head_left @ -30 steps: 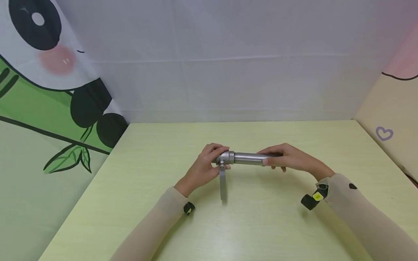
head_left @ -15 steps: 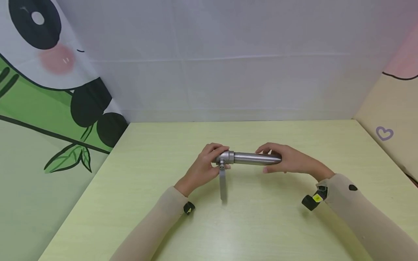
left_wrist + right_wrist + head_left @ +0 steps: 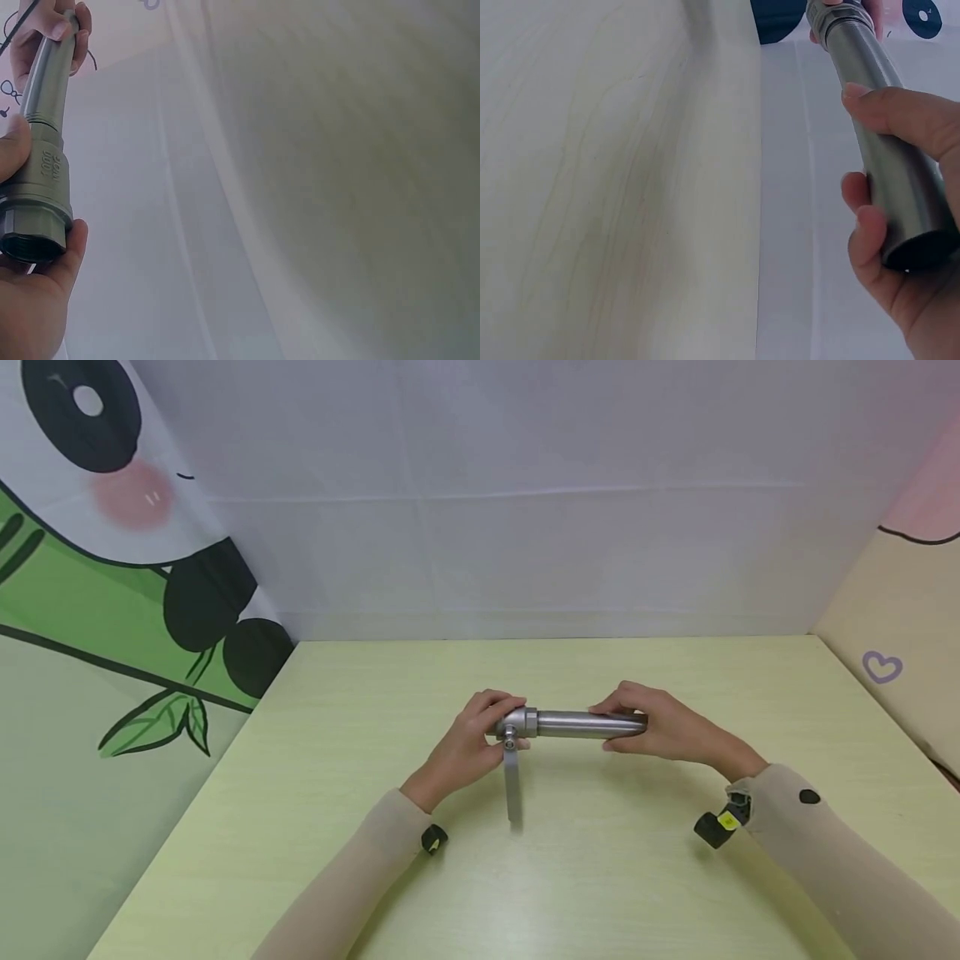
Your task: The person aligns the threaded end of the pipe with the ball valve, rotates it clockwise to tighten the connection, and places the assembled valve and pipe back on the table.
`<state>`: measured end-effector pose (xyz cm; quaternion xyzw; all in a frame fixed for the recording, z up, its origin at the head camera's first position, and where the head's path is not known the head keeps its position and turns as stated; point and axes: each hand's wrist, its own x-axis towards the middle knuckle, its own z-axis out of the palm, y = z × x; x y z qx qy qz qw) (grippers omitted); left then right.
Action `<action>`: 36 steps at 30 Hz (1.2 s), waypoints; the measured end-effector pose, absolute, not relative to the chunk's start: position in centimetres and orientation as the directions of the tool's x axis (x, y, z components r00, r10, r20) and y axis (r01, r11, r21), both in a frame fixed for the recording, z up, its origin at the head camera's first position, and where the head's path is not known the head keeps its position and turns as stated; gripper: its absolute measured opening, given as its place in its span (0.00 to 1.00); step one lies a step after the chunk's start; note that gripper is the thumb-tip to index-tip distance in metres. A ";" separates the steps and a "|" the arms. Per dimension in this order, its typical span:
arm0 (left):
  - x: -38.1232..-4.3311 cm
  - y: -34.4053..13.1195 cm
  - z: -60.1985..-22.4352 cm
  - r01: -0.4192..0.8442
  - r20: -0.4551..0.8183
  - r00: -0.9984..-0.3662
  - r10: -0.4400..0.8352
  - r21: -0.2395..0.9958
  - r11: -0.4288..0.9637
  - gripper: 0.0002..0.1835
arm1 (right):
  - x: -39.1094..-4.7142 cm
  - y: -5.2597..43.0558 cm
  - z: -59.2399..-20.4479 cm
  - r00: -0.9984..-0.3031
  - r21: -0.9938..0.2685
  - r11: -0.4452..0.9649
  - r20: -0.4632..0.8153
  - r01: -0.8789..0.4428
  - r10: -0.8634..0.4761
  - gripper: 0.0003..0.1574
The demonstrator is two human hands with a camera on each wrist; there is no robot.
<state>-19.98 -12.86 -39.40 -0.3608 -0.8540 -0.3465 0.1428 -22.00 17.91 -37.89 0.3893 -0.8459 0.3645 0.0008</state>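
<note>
In the head view, my left hand (image 3: 467, 745) grips a metal ball valve (image 3: 516, 722) by its left end, fingers over the top. The valve's flat lever handle (image 3: 512, 785) points toward me. A straight steel pipe (image 3: 576, 724) runs rightward from the valve, and its far end lies in my right hand (image 3: 673, 732), thumb on the near side and fingers on the far side. Threads show where the pipe (image 3: 49, 82) enters the valve (image 3: 41, 169) in the left wrist view. The open pipe end (image 3: 919, 244) is seen in the right wrist view, with curled fingers around the pipe.
Valve and pipe are held above a pale wooden table (image 3: 480, 885). A white cloth wall (image 3: 487, 543) stands behind it, with printed panels on the left (image 3: 112, 610) and right (image 3: 885, 610). Small black cameras sit on both wrists.
My right hand loosened its fingers from the pipe half a second ago, turned, and now grips it again nearer the far end. The left hand and valve have stayed in place.
</note>
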 end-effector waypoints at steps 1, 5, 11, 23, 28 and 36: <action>-20.0 -12.9 -39.4 0.714 0.493 -0.700 0.517 0.490 0.501 0.29 | -22.0 18.0 -37.9 -0.702 -0.619 0.434 0.284 -0.654 -0.653 0.28; -20.1 -12.9 -39.4 0.717 0.496 -0.697 0.517 0.486 0.500 0.29 | -22.1 18.2 -37.8 -0.741 -0.650 0.460 0.246 -0.604 -0.625 0.29; -20.2 -12.8 -39.3 0.731 0.515 -0.682 0.519 0.469 0.495 0.29 | -21.9 18.3 -37.5 -0.817 -0.765 0.484 0.093 -0.425 -0.569 0.28; -20.1 -12.7 -39.3 0.734 0.514 -0.679 0.524 0.470 0.490 0.29 | -22.5 18.6 -37.6 -0.804 -0.835 0.454 -0.024 -0.310 -0.594 0.18; -20.1 -12.8 -39.3 0.743 0.521 -0.669 0.530 0.462 0.485 0.29 | -22.5 18.7 -37.5 -0.784 -0.872 0.411 -0.052 -0.266 -0.619 0.18; -19.9 -13.0 -39.4 0.749 0.520 -0.662 0.540 0.464 0.473 0.28 | -22.3 18.4 -37.4 -0.777 -0.895 0.409 -0.128 -0.177 -0.616 0.19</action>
